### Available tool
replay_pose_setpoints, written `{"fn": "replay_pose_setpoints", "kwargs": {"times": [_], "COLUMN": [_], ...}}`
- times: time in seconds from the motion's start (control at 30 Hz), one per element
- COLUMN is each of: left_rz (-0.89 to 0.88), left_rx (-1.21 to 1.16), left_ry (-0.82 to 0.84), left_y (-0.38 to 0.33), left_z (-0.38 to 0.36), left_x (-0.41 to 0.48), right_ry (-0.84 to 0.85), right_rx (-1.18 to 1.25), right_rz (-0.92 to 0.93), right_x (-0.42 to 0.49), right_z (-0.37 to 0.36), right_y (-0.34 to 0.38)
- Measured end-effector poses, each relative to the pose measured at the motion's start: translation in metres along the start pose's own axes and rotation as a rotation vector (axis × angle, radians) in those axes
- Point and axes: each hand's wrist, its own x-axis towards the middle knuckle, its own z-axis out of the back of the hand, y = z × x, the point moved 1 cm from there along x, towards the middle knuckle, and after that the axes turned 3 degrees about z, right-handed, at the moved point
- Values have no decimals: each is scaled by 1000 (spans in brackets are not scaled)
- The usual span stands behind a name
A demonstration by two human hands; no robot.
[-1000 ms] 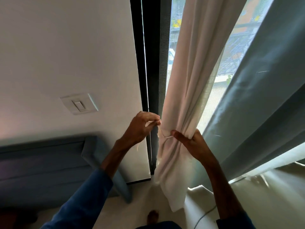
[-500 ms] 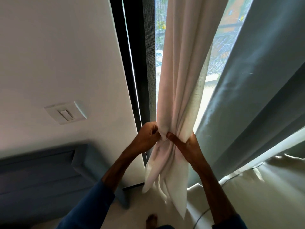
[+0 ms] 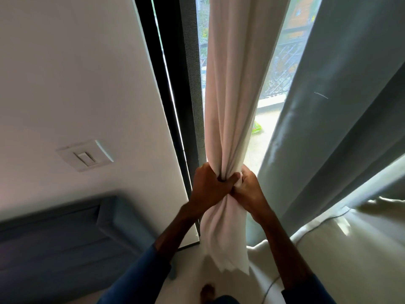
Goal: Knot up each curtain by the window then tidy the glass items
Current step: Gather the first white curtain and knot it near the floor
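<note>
A white sheer curtain (image 3: 232, 102) hangs in front of the window, gathered into a narrow bundle. My left hand (image 3: 208, 187) wraps around the bundle from the left, thumb across its front. My right hand (image 3: 249, 191) grips the same bunched spot from the right, touching the left hand. Below the hands the curtain's loose tail (image 3: 225, 244) hangs down to a ragged end. A grey-blue curtain (image 3: 328, 128) hangs at the right, apart from both hands. No glass items are in view.
A white wall with a light switch (image 3: 85, 155) fills the left. A dark window frame (image 3: 168, 106) runs beside the curtain. A blue padded headboard (image 3: 65, 242) sits at the lower left. A thin cable (image 3: 271, 286) lies on the pale floor near my foot (image 3: 208, 292).
Both hands came together around the white curtain and squeezed it into a tight bundle; before, the left hand was apart, pinching a thin string. The view has shifted right.
</note>
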Motion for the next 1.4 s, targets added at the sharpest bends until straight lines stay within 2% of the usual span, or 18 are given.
{"fn": "replay_pose_setpoints", "kwargs": {"times": [0.17, 0.3, 0.43, 0.53, 0.6, 0.67, 0.73, 0.77, 0.83, 1.0, 1.13, 1.2, 1.27, 1.4], "left_rz": [-64, -127, -176, -152, -175, -196, -183, -182, -207, -248, -206, -157, -80, 181], "left_rx": [-63, -51, -16, -24, -51, -51, -33, -26, -6, 87, 457, 548, 460, 108], "left_ry": [85, 215, 343, 361, 396, 441, 467, 471, 452, 354, 131, 69, 91, 212], "left_y": [3, 6, 9, 7, 6, 5, 5, 3, 5, 12, 10, 7, 5, -1], "left_z": [8, 18, 19, 22, 23, 22, 21, 21, 22, 25, 23, 22, 18, 4], "left_x": [7, 14, 20, 24, 25, 24, 23, 22, 23, 30, 34, 36, 36, 36], "right_ry": [244, 193, 81, 13, 30, 120, 195, 197, 127, 33, -39, -68, -74, -30], "right_rx": [191, 234, -52, -582, -746, -612, -349, -253, -211, -447, -569, -626, -680, -909], "right_rz": [-60, -82, -7, 45, 114, 163, 109, 88, 105, 150, 182, 219, 254, 395], "right_x": [-7, -10, -12, -13, -14, -12, -12, -13, -13, -16, -26, -33, -39, -50], "right_z": [32, 53, 57, 69, 69, 63, 54, 51, 49, 56, 52, 40, 20, -27], "right_y": [8, 6, 10, 12, 15, 16, 19, 20, 20, 30, 43, 45, 45, 40]}}
